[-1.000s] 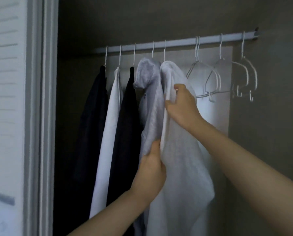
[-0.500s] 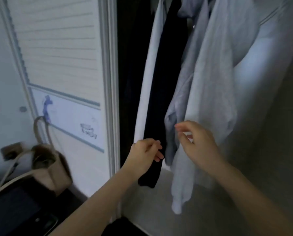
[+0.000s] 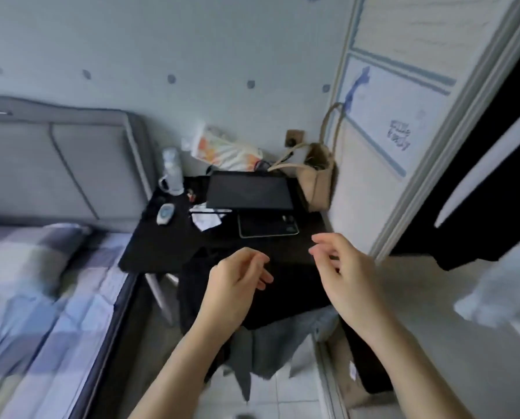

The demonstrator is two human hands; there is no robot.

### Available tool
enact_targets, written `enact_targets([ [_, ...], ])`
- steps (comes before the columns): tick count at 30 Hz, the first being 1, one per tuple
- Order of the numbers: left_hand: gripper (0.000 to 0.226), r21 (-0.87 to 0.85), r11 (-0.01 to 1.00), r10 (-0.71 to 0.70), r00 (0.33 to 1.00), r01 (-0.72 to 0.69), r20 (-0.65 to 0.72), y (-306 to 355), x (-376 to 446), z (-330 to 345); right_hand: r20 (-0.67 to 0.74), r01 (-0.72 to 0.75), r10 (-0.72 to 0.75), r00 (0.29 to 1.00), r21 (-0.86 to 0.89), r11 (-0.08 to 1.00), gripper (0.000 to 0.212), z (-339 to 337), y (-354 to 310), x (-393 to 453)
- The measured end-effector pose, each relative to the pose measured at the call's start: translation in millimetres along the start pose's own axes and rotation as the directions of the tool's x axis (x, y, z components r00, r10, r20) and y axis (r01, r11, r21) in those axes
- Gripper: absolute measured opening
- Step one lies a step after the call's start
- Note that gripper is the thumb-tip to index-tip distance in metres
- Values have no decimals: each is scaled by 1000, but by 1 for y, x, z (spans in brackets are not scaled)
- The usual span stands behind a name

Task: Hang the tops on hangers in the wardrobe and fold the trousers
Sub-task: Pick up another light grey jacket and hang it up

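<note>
Turned away from wardrobe, tops hung; my left hand [image 3: 237,285] and right hand [image 3: 348,279] loosely curled, empty; dark garment pile [image 3: 252,297] at black table's [image 3: 162,246] near edge next.

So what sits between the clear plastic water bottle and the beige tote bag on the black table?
In the head view, an upright black tablet stands between the bottle and the tote bag; a crumpled orange-and-white plastic bag lies behind it.
</note>
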State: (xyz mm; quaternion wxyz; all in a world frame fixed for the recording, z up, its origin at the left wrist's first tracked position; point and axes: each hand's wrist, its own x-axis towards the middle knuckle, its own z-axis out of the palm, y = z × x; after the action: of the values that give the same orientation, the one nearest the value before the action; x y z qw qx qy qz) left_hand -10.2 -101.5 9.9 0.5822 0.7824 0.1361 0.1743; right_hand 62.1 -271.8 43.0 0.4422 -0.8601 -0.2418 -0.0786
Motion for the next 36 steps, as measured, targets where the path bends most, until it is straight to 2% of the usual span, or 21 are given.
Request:
enact_targets([
  [4, 27, 43, 977, -193, 947, 210, -255, -46, -95, -57, 285, 15, -55, 957, 140, 990, 18, 57, -26, -43],
  [6, 26, 49, 952, -258, 880, 302, -398, -62, -143, -86, 415, 25, -103, 904, 189, 982, 18, 87, -46, -66],
  [8, 26, 2, 921, -328, 777, 390, -536, -75, -197, -117, 552, 54, -166, 817, 214, 975, 18, 121, -73, -98],
  [10, 25, -25, 900, -359, 710, 434, -606, -82, -237, -137, 631, 77, -216, 745, 239, 968, 17, 145, -93, -124],
  [17, 23, -174, 833, -451, 461, 526, -764, -115, -369, -190, 806, 182, -354, 474, 304, 935, 17, 237, -161, -228],
  [21, 22, -293, 785, -522, 326, 546, -788, -144, -435, -223, 867, 194, -347, 357, 294, 936, 13, 288, -198, -282],
  [24, 23, -363, 734, -579, 249, 573, -776, -171, -476, -256, 895, 204, -309, 321, 254, 946, 13, 328, -224, -318],
  [30, 18, -369, 601, -669, 194, 709, -717, -247, -533, -334, 940, 212, -175, 293, 115, 970, 17, 427, -250, -376],
  [33, 12, -297, 523, -709, 214, 799, -672, -303, -535, -378, 950, 235, -121, 287, 53, 971, 19, 491, -250, -396],
  [36, 17, -219, 476, -758, 272, 852, -593, -351, -522, -406, 961, 243, -52, 271, -16, 970, 21, 548, -238, -400],
])
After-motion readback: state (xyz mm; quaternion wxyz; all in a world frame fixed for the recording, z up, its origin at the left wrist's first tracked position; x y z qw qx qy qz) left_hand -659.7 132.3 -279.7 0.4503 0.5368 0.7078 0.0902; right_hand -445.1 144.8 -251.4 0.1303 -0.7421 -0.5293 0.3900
